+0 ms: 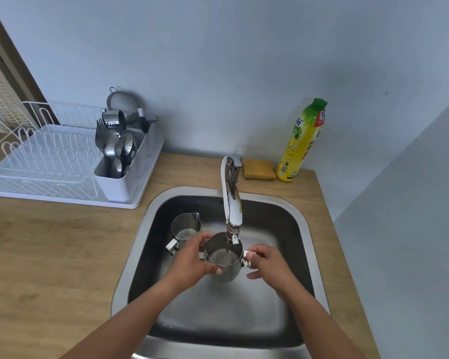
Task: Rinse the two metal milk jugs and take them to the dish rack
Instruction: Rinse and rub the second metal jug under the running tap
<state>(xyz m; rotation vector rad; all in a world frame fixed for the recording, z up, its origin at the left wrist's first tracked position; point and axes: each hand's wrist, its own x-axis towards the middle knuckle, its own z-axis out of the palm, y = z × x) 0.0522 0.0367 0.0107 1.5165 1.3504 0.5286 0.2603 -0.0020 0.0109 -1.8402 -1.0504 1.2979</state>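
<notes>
- Jug in hand: you've got it over the middle of the sink, mouth up, right under the tap spout. Steel, shiny, spout lip pointing left-back, water pooled in the bottom.
- Your left hand: fingers curled round the jug's left wall, thumb on the near side, fingertips up at the rim. Closed grip on the body.
- Your right hand: thumb and forefinger pinched on the jug's handle; the other fingers loose, half open below it.
- Second jug: standing upright in the sink's left part, just behind your left hand, handle toward you-left, spout away.
- Dish soap bottle: yellow, green cap, on the counter behind the sink at right. Label too blurred to read.
- Sponge: just left of the bottle.
- Dish rack: white, on the counter well left of the sink, plate slots bare; cutlery fills its caddy.
</notes>
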